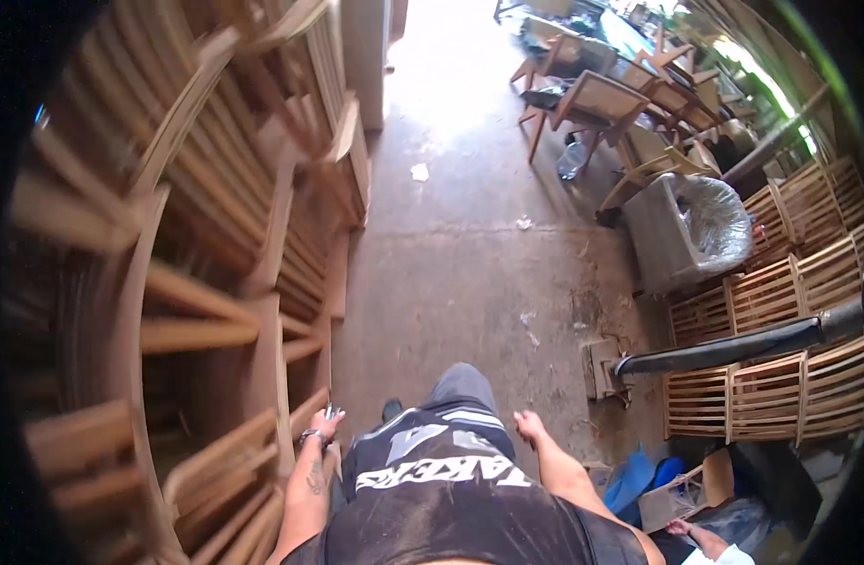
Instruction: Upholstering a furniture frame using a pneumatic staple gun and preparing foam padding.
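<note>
While the left hand (324, 426) grips a small metal tool (332, 411) just beside the stacked wooden chair frames (215, 311), the right hand (529, 427) hangs open and empty above the concrete floor (451, 254)

bare matt wooden chair frames (215, 282), rough stained concrete floor (469, 264), glossy plastic wrap (710, 221), small shiny metal object (331, 411)

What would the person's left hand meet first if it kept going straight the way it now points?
Probably the stacked wooden chair frames: the left hand points forward right beside them. Depth is unclear, so it might slip past along the concrete floor.
</note>
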Tool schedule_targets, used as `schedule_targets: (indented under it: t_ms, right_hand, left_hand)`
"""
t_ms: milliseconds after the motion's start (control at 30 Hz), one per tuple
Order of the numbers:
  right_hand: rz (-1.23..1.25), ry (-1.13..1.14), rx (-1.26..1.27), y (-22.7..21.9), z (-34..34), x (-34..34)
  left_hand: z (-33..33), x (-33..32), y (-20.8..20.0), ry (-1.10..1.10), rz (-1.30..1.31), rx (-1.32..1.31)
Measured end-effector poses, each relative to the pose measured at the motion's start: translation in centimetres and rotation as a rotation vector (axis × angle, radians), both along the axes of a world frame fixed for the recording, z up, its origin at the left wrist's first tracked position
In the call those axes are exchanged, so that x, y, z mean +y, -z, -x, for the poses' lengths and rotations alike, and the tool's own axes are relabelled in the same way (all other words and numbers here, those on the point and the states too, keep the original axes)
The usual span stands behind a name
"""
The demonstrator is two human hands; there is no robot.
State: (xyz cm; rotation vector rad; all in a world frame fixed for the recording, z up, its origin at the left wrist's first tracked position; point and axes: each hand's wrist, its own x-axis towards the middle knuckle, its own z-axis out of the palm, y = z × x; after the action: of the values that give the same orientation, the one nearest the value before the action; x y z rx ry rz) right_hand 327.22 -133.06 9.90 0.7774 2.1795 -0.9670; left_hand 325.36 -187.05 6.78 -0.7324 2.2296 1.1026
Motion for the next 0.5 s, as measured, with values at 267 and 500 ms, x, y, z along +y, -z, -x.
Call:
schedule_targets:
  t_ms: [267, 500]
  right_hand:
    - [0.074, -0.061, -0.394, 5.0, 15.7, 1.4]
    - [-0.022, -0.003, 0.231, -1.6, 60.9, 2.2]
  left_hand:
    - [36.4, 2.0, -5.9, 0.041, 0.069, 0.088]
    - [54.0, 6.4, 0.5, 0.171, 0.168, -0.035]
